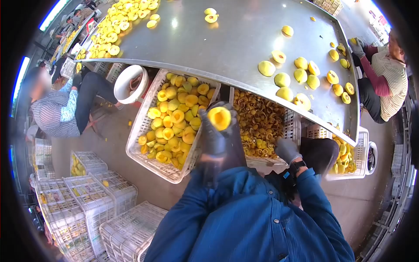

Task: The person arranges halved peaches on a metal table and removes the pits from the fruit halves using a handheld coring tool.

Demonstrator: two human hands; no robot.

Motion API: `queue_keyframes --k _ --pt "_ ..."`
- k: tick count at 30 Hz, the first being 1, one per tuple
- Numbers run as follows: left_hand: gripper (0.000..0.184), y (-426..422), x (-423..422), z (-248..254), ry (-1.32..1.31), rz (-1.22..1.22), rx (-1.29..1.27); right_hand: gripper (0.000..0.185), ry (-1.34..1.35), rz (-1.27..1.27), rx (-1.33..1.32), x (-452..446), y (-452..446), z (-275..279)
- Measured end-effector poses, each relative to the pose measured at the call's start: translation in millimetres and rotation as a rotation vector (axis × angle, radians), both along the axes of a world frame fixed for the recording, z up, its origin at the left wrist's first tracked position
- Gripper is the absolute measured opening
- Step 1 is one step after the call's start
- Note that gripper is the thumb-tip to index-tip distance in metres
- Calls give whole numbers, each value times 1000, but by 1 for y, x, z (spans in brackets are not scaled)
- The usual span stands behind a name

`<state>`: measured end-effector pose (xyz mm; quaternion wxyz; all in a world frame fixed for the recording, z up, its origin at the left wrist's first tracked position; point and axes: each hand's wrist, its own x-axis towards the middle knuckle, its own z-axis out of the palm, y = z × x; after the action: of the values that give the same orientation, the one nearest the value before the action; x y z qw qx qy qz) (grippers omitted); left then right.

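My left hand point(213, 142), in a dark glove, is closed around a halved yellow peach point(219, 118), its hollowed cut face turned up toward me. Beside that hand stands a white plastic crate point(132, 146) heaped with yellow peach halves point(174, 118). My right hand point(287, 151), gloved in grey with a dark watch at the wrist, hangs at the near edge of another crate point(293, 126). Brown and yellow pit scraps point(257, 122) fill that crate. The right fingers look curled, but what they hold, if anything, is hidden.
A metal table point(209, 43) spans the front, bearing loose peaches point(283, 79) and a pile of halves point(118, 22). Left of the crates is a white bucket point(131, 85). Stacked crates point(87, 196) stand behind left. Co-workers sit left point(59, 109) and right point(388, 78).
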<state>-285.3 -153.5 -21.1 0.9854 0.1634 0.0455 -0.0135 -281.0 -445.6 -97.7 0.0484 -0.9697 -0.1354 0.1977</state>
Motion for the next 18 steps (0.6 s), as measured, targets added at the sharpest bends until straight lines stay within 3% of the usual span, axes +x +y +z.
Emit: queue_keyframes --k 2,4,5,6,7,9,11,12,14,17,18 --pt "62 36 -18 -28 269 325 488 27 -10 -87 24 0 -11 -6" --pt "56 98 -39 -72 344 582 721 34 -76 -124 144 0 -16 -4" --pt "46 115 -54 -64 486 607 979 36 -79 -158 146 -1 -8 10" --pt "38 156 -68 -99 335 695 1585 37 -74 -197 157 -6 -9 12" --pt "32 166 -66 -94 563 685 1665 39 -66 -234 171 -9 -8 11" --pt "26 142 -35 -51 343 858 1995 40 -44 -275 327 -9 -6 23" --pt "27 80 27 11 -138 896 2025 41 42 -198 376 -12 -10 9" --pt "30 52 57 27 -291 817 2051 42 83 -166 405 -17 -10 4" --pt "38 0 120 46 -600 683 2080 41 18 -343 408 -13 -1 9" --pt "48 -61 194 46 -1072 472 2102 36 19 -405 454 -18 -3 10" --pt "51 -70 206 36 -1064 308 2197 34 0 -390 527 -25 -5 14"
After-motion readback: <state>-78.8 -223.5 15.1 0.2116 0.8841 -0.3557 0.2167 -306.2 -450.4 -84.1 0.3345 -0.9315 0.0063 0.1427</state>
